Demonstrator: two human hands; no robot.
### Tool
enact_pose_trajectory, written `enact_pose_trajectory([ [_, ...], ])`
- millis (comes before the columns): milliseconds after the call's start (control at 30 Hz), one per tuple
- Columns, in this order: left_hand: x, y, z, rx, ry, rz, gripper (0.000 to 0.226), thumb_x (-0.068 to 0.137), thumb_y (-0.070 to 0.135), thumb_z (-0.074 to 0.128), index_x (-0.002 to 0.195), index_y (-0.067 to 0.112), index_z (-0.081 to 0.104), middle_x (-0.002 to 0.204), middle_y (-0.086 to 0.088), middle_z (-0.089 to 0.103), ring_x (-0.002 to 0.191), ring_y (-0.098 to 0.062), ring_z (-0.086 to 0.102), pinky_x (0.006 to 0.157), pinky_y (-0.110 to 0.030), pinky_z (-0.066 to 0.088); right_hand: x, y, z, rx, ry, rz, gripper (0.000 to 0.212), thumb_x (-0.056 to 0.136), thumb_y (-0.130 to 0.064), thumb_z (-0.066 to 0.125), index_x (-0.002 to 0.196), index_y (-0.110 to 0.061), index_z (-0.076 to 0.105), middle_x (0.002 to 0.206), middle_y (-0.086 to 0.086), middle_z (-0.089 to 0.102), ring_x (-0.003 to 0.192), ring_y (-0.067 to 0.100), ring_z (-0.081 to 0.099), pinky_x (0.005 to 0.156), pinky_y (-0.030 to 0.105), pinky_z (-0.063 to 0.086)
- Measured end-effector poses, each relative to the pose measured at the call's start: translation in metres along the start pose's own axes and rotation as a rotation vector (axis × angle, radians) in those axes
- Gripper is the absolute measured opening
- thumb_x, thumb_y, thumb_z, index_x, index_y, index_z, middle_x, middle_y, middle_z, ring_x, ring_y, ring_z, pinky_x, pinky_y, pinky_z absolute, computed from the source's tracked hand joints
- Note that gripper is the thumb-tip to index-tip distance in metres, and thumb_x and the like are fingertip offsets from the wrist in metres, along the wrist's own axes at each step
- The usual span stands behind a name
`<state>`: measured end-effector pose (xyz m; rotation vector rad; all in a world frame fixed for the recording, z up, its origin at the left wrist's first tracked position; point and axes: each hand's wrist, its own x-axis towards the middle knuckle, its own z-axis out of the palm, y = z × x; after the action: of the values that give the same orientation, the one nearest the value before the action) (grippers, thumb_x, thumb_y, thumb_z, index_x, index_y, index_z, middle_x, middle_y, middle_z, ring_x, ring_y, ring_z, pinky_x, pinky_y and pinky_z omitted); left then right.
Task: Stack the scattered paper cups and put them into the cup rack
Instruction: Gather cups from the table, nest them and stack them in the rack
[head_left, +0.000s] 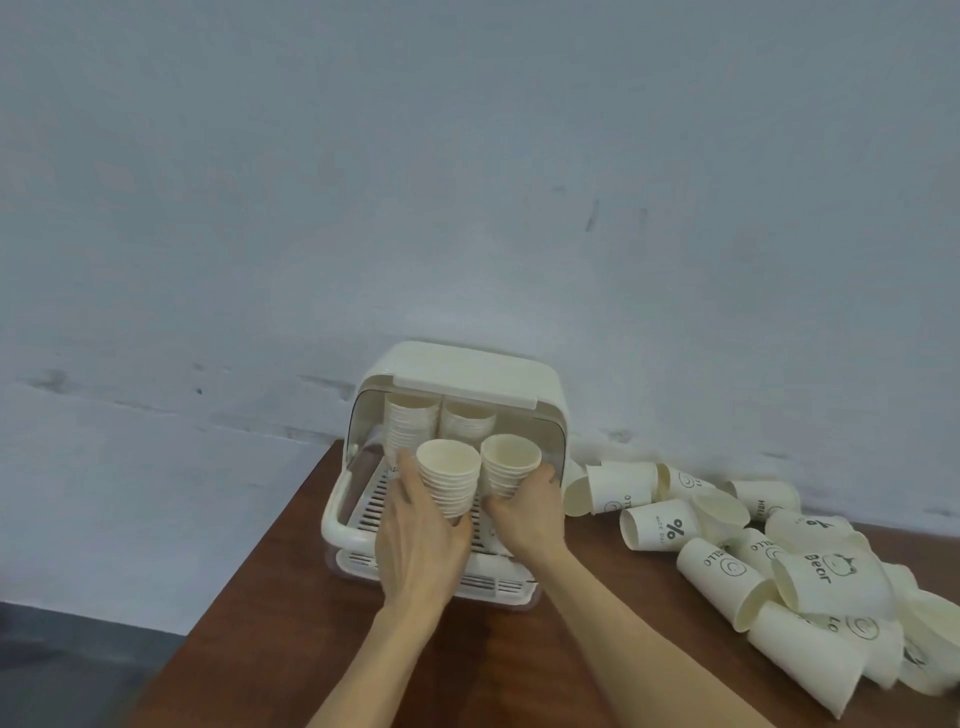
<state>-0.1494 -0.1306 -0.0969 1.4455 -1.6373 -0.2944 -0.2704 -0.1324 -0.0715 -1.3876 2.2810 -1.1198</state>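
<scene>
I held one cup stack (450, 480) in my left hand (418, 551) and another stack (508, 470) in my right hand (530, 512), fingers curled round each, at the open front of the cup rack (337, 525). Next I needed to set them upright inside, then gather the loose cups (779, 571) lying to the right

A dark brown wooden table (498, 670) fills the lower middle and right of the frame, and on it stand a cream cup rack (452, 467) at the centre and loose paper cups (779, 566) lying at the right.
</scene>
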Motion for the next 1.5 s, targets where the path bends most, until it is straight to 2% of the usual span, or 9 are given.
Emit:
enact_pose_trajectory([
  [167,0.017,0.014,0.007,-0.014,-0.031,-0.113,0.1,0.075,0.051,0.07,0.146,0.016,0.009,0.125,-0.015,0.052,0.107,-0.034,0.056,0.074,-0.044,0.052,0.013,0.0,0.009,0.007,0.045,0.01,0.064,0.08,-0.024,0.067,0.129,0.002,0.036,0.13,0.02,0.046,0.118,0.034,0.047,0.091,0.034,0.04],
  [400,0.012,0.009,0.017,0.173,-0.023,-0.05,0.097,0.077,0.051,0.069,0.145,0.004,0.017,0.118,-0.017,0.053,0.1,-0.032,0.059,0.073,-0.041,0.05,0.022,0.001,0.014,-0.104,0.095,0.016,0.059,0.084,-0.019,0.069,0.125,0.006,0.035,0.125,0.024,0.053,0.115,0.035,0.054,0.094,0.04,0.046],
  [767,0.011,0.009,0.014,0.234,-0.087,-0.02,0.097,0.08,0.049,0.065,0.148,0.004,0.012,0.122,-0.015,0.051,0.1,-0.03,0.061,0.071,-0.04,0.051,0.02,0.007,0.012,-0.322,0.062,-0.056,0.016,0.085,0.0,0.058,0.1,0.003,0.06,0.099,0.015,0.065,0.093,0.03,0.064,0.068,0.033,0.048],
  [867,0.011,0.009,0.014,0.23,-0.093,-0.007,0.097,0.082,0.05,0.064,0.149,0.005,0.009,0.125,-0.014,0.051,0.102,-0.031,0.061,0.071,-0.041,0.052,0.018,0.003,0.007,-0.256,0.024,-0.009,0.015,0.085,0.006,0.054,0.099,0.004,0.059,0.097,0.016,0.063,0.091,0.031,0.062,0.064,0.032,0.043],
  [967,0.011,0.008,0.014,0.243,-0.106,0.001,0.097,0.083,0.052,0.061,0.149,0.006,0.007,0.127,-0.013,0.05,0.103,-0.03,0.061,0.073,-0.041,0.052,0.011,-0.002,-0.001,-0.229,-0.004,-0.021,0.006,0.085,0.005,0.053,0.082,0.0,0.055,0.073,0.006,0.05,0.075,0.026,0.052,0.061,0.033,0.041],
  [1067,0.011,0.007,0.015,0.248,-0.112,0.026,0.096,0.083,0.054,0.06,0.148,0.008,0.006,0.124,-0.013,0.051,0.1,-0.03,0.062,0.072,-0.042,0.052,0.007,-0.003,-0.005,-0.164,-0.001,-0.006,0.018,0.085,0.0,0.051,0.07,-0.006,0.045,0.071,0.006,0.044,0.069,0.026,0.047,0.055,0.032,0.037],
  [1200,0.013,0.006,0.016,0.242,-0.141,0.064,0.096,0.083,0.056,0.06,0.147,0.011,0.004,0.13,-0.013,0.049,0.104,-0.03,0.061,0.074,-0.042,0.051,-0.001,-0.003,-0.008,-0.032,0.071,0.015,0.004,0.081,-0.005,0.051,0.083,-0.002,0.052,0.079,0.011,0.056,0.072,0.028,0.052,0.052,0.029,0.035],
  [1333,0.017,0.012,0.015,0.237,-0.198,0.168,0.105,0.081,0.055,0.065,0.149,0.01,-0.002,0.138,-0.015,0.044,0.11,-0.03,0.059,0.079,-0.041,0.05,-0.018,0.002,-0.009,0.102,0.145,0.058,0.024,0.082,0.0,0.044,0.104,-0.01,0.047,0.093,0.008,0.058,0.086,0.029,0.055,0.073,0.043,0.047],
  [1500,0.019,0.024,0.02,0.171,-0.268,0.192,0.104,0.081,0.056,0.063,0.148,0.016,-0.006,0.137,-0.014,0.045,0.103,-0.031,0.062,0.074,-0.04,0.05,-0.022,0.007,-0.006,0.102,0.181,0.025,0.025,0.09,-0.001,0.037,0.112,-0.014,0.042,0.111,0.007,0.057,0.093,0.027,0.053,0.072,0.037,0.04],
])
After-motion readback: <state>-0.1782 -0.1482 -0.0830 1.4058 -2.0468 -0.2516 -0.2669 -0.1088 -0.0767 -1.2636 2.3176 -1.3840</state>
